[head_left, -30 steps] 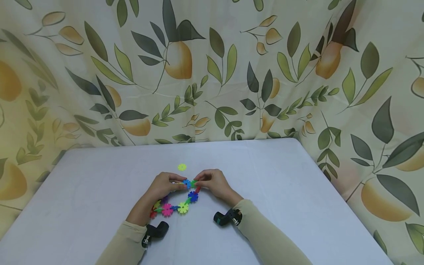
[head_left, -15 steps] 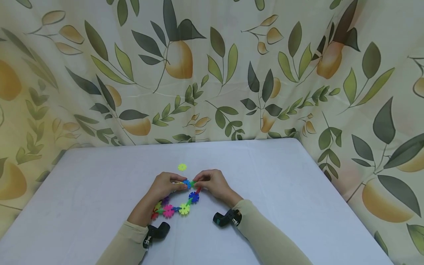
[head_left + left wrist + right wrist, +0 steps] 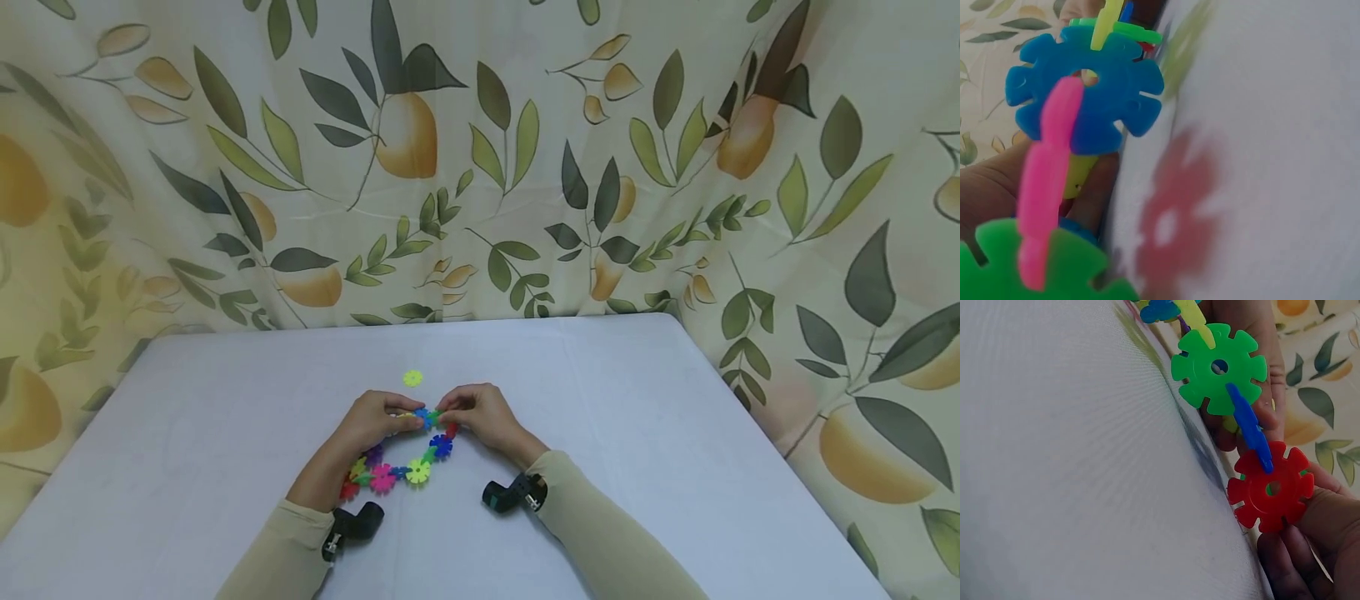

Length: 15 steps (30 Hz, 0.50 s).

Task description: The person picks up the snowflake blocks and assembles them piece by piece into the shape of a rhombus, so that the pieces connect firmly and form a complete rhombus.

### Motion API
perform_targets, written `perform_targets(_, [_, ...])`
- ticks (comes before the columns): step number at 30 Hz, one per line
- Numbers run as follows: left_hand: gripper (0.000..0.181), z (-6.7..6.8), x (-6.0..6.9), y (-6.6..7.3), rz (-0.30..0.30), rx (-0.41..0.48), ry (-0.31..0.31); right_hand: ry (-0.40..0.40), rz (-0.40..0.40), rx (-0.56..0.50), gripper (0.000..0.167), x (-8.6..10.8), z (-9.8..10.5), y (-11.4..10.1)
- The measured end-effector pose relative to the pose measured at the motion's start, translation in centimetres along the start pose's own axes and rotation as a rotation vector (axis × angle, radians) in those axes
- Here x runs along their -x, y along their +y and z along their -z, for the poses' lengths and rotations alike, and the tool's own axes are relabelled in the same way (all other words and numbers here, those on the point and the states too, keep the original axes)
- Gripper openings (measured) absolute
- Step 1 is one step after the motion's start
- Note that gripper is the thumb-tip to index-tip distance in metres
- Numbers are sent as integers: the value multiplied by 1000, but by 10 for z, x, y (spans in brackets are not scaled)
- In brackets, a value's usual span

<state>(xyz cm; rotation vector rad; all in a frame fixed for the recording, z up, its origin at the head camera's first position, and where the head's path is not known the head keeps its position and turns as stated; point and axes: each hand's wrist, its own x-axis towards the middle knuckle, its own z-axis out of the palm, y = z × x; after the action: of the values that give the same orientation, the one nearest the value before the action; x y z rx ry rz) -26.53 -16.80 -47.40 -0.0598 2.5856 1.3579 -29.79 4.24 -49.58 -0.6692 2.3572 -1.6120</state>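
A ring of slotted plastic snowflake discs [image 3: 382,478] in many colours is held just above the table by both hands. In the head view my left hand [image 3: 377,421] pinches its far side by a light blue disc [image 3: 424,417]. My right hand [image 3: 486,417] pinches a green disc [image 3: 436,417] beside it; fingers partly cover both pieces. The left wrist view shows a blue disc [image 3: 1110,94] joined to a pink disc [image 3: 1047,181] seen edge-on. In the right wrist view, a red disc [image 3: 1272,487] hangs in front of my right fingers, linked by a blue disc [image 3: 1250,428].
One loose yellow disc [image 3: 412,378] lies on the white-covered table [image 3: 600,417] beyond the hands. Behind the far table edge hangs a leaf-and-fruit patterned curtain [image 3: 480,250]. A black wrist camera [image 3: 352,525] sits on the left sleeve, another [image 3: 513,493] on the right.
The near side of the ring has shifted slightly right and toward the person. Both hands keep their pinch at almost the same spot.
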Motion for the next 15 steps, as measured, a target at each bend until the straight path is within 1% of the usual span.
perform_targets(4, [28,1,0,1,20,3,-8,8,-1,2,10,0,0,1])
perform_targets(11, [29,6,2,0,65,19,-12,-6,8,32,12,-4,2,2])
perform_targets(13, [30,8,3,-1,78,17,-17,-12,-2,38,15,-6,4,3])
perform_targets(15, [31,11,3,-3,94,15,-25,-14,-24,46,21,-8,7,5])
